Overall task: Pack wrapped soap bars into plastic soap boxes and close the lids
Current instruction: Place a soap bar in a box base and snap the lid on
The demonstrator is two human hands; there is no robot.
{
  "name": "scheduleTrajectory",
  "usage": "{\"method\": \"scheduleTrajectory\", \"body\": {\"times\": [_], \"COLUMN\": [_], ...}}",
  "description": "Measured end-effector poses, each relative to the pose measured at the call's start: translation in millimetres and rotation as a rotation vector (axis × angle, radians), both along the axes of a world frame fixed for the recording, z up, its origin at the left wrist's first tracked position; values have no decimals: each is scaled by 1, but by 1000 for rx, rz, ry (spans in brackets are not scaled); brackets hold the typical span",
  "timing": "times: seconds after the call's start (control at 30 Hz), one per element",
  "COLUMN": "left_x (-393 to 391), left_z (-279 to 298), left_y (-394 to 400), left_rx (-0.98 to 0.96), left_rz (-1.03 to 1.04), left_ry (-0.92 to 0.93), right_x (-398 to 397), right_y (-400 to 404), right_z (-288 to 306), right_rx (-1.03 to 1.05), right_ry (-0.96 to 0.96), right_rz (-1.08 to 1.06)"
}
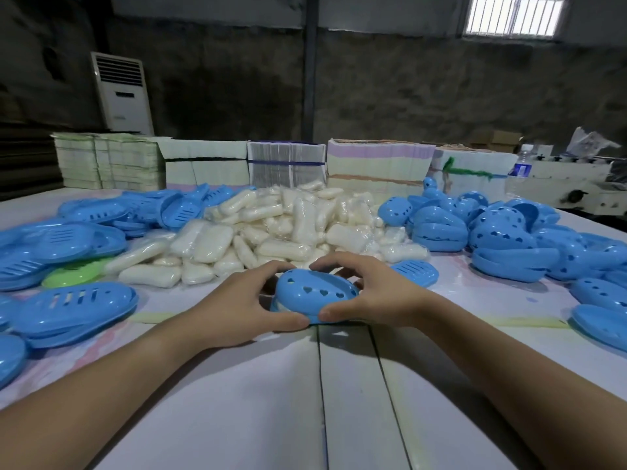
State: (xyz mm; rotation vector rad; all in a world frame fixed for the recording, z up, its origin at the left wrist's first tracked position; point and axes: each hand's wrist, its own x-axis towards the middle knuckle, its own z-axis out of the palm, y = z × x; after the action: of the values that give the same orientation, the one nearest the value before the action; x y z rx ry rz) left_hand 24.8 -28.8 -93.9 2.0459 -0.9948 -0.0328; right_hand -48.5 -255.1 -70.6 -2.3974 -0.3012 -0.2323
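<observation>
Right now we have both hands wrapped around one blue soap box (314,295), which sits on the table (353,395) at the centre of our view, just at 6 o'clock of the soap pile (271,228). Our left hand (234,307) curls round its 9 o'clock end, thumb pressed at the near rim, fingers arched over the far edge. Our right hand (376,293) grips the 3 o'clock end the same way. The domed lid with heart-shaped holes is uppermost, and a pale strip shows in the gap at the left end, so we judge the lid not yet seated.

What could go wrong: if we squeeze unevenly, one end may snap shut while the other springs open, or the wrapper may get pinched in the seam. Pressing only at the near rim could make the smooth plastic skid away from us into the pile.

Around us, slotted blue bases (74,307) lie stacked from 8 to 10 o'clock, with one green piece (74,273) among them. Heart-holed lids (509,239) are heaped from 1 to 3 o'clock. A single slotted base (415,271) lies just beside our right hand at 2 o'clock, close enough to be nudged. Bundled flat cartons (285,164) line the far edge at 12 o'clock, well apart.
</observation>
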Motion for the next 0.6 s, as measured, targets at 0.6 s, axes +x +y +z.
{"method": "scheduleTrajectory", "body": {"times": [0.6], "left_x": [-3], "left_z": [8], "left_y": [-1], "left_rx": [-229], "left_rz": [30], "left_ry": [342], "right_x": [4], "right_y": [3], "right_z": [-5], "right_rx": [118], "right_ry": [65], "right_rz": [76]}}
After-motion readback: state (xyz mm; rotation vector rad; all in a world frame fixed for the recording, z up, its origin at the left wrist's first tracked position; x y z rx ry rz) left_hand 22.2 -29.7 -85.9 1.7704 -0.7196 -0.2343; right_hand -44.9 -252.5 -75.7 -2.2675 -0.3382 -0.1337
